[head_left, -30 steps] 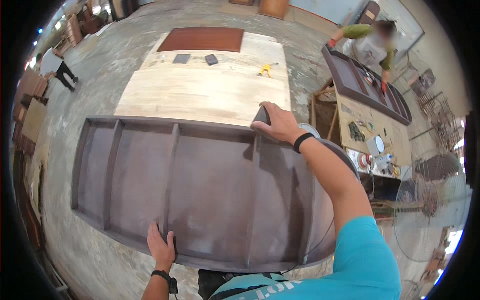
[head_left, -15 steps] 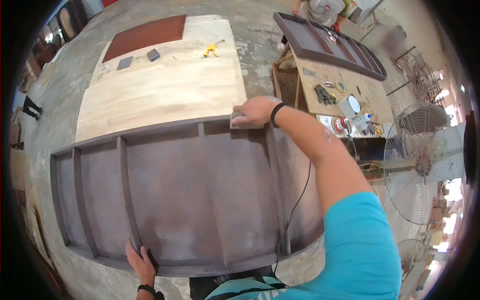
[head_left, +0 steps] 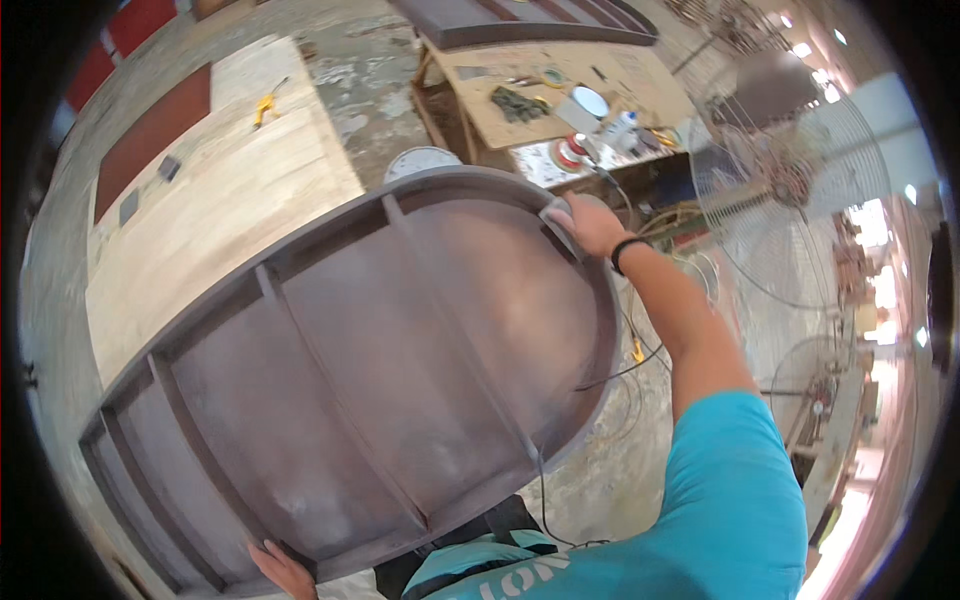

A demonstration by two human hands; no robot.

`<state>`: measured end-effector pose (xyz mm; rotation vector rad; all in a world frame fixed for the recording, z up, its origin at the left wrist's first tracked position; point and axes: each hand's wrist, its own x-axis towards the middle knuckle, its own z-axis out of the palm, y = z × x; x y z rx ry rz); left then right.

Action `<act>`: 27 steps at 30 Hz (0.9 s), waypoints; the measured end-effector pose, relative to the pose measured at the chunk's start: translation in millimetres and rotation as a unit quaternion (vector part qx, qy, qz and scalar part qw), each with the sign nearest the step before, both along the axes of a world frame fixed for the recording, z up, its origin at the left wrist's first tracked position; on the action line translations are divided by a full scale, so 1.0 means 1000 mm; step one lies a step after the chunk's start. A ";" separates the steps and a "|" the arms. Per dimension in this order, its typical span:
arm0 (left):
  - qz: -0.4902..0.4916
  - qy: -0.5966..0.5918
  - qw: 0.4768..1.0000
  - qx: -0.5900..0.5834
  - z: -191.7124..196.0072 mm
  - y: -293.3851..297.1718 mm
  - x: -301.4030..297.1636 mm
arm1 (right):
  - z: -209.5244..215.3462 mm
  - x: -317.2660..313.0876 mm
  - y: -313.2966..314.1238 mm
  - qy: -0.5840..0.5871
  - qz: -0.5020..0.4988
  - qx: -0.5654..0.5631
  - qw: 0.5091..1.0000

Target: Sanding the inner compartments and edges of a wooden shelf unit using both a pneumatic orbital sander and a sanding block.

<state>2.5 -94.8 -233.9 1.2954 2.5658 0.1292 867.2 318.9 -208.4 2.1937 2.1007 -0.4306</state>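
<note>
A long dark brown ribbed panel [head_left: 400, 360] fills the middle of the view, tilted from lower left to upper right. My right hand [head_left: 590, 225] grips its far upper edge, a dark band on the wrist. At the panel's near lower edge my left hand [head_left: 285, 570] holds on, only partly in view at the bottom. My turquoise sleeve shows at lower right.
A pale plywood table [head_left: 230, 200] with a red-brown board [head_left: 150, 140] and a yellow tool [head_left: 265, 105] lies beyond the panel. A cluttered workbench [head_left: 560, 100] stands at the top, a white bucket [head_left: 420, 160] beside it. A large standing fan [head_left: 790, 190] is at right. Cables trail on the concrete floor.
The panel has swung with both hands still on it, its right end now toward the workbench and fan. The view has turned right, so the plywood table sits farther left.
</note>
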 end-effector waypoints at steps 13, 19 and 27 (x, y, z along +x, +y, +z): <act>-0.108 -0.120 0.980 0.120 0.004 -0.007 -0.004 | -0.052 -0.179 -0.419 0.242 -0.422 0.086 0.870; -0.194 -0.163 0.951 0.174 0.011 -0.008 -0.009 | -0.049 -0.331 -0.463 0.258 -0.404 0.066 0.875; -0.283 -0.193 0.923 0.174 0.035 -0.032 -0.024 | 0.054 -0.453 -0.520 0.303 -0.180 -0.033 0.935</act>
